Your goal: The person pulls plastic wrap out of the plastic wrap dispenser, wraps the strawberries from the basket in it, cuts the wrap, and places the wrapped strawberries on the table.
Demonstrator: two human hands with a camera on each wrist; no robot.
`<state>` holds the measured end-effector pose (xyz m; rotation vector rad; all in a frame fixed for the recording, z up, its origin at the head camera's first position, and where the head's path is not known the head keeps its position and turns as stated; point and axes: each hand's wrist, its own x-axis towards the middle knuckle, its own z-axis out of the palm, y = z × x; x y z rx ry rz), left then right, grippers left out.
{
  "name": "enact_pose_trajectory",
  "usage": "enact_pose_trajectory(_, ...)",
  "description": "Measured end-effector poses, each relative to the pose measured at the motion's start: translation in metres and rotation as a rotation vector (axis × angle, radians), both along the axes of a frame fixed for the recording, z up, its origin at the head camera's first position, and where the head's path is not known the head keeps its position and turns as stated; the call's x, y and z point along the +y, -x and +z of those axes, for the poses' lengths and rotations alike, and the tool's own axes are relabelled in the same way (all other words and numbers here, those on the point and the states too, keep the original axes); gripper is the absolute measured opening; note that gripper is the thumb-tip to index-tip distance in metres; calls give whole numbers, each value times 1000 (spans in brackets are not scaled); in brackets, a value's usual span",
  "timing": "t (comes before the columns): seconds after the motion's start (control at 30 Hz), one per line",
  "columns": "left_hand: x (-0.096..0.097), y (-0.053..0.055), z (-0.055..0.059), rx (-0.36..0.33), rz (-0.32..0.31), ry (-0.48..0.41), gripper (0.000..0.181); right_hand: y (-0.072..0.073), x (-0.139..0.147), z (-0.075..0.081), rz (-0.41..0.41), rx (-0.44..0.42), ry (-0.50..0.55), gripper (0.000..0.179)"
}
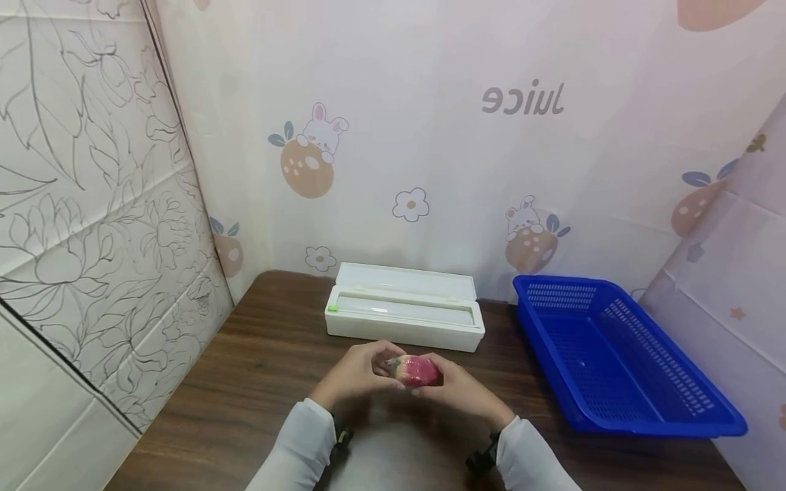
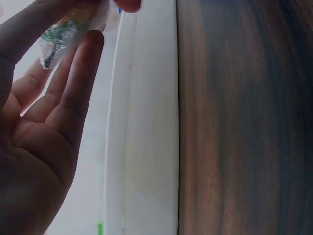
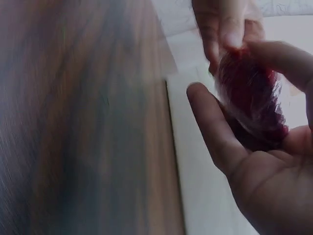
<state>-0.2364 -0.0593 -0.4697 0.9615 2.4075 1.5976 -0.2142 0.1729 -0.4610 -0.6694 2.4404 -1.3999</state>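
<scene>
A red fruit [image 1: 419, 370] wrapped in clear film is held up between both hands, close in front of a white film dispenser box [image 1: 405, 331]. It looks like a strawberry, with a pale yellowish part and a green end. My left hand [image 1: 356, 372] pinches the green end, where the film is gathered and crinkled [image 2: 61, 36]. My right hand [image 1: 465, 390] curls its thumb and fingers round the red end. Shiny film covers the dark red side [image 3: 247, 93] in the right wrist view. The dispenser's lid [image 1: 405, 279] stands raised at the back.
A blue plastic basket [image 1: 571, 399] with perforated walls stands at the right. The dispenser carries a small green tab [image 1: 333, 309] at its left end. Brown wood grain covers the table [image 1: 245, 354], and a printed curtain [image 1: 381, 136] hangs directly behind it.
</scene>
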Motion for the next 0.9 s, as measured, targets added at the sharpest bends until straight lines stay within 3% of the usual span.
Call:
enact_pose_trajectory(0.23,-2,0,-5,7,-9,24,47,0,-3,-9,33,-244,178,42)
enact_pose_trajectory(0.4,-3,0,-6,8,9,18,48,0,-6,-12,3,-328,249,42)
enact_pose_trajectory(0.53,-5,0,-7,6,19,30,48,-1,-9,-11,-66,-241,141,49)
enact_pose_trajectory(0.6,-6,0,-7,1,24,42,48,-6,-11,-2,-83,-181,86,52)
enact_pose_trajectory(0.73,-8,-1,-9,6,20,79,53,-9,-9,-3,-47,-85,42,55)
enact_pose_trajectory(0.9,-9,-2,-13,79,-2,241,55,-12,-3,-17,-4,61,-70,56)
